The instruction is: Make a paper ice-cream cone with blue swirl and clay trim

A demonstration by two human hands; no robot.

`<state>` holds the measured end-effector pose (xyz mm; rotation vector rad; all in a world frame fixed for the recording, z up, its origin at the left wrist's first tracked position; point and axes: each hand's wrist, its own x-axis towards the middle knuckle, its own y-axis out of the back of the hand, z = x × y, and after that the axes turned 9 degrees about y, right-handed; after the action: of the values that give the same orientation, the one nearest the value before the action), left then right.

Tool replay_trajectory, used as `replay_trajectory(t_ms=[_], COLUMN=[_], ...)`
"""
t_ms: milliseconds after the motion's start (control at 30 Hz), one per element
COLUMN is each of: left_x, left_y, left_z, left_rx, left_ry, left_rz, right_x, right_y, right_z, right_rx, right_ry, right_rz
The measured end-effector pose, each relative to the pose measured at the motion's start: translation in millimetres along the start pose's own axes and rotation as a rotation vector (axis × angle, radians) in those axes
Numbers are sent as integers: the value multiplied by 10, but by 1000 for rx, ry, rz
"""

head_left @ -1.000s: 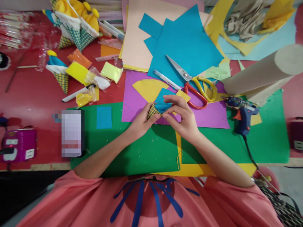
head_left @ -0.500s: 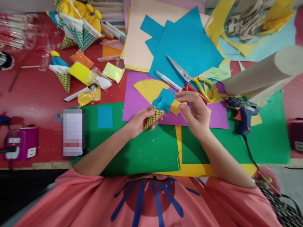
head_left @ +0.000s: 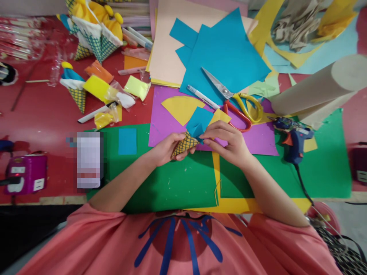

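Left hand closed around a tilted yellow cone with dark gridlines; right hand nearly closed, fingertips pinching thin blue sheet material at the cone's mouth.

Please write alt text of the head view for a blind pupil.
The left hand holds a small yellow cone with a dark grid; the right hand touches blue material at its open end. Beyond lie metal scissors with red and yellow handles.
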<state>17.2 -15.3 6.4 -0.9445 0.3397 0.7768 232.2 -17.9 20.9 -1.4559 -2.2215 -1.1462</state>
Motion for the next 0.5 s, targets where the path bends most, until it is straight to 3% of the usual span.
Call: replay_trajectory(t_ms=[500], left_x=[-19], left_y=[9], left_z=[30], left_rx=[-15], left_ry=[81], left_rz=[-18], right_x=[32], right_y=[8], right_z=[-44], right_rx=[124], right_ry=[-64], right_rz=[-45])
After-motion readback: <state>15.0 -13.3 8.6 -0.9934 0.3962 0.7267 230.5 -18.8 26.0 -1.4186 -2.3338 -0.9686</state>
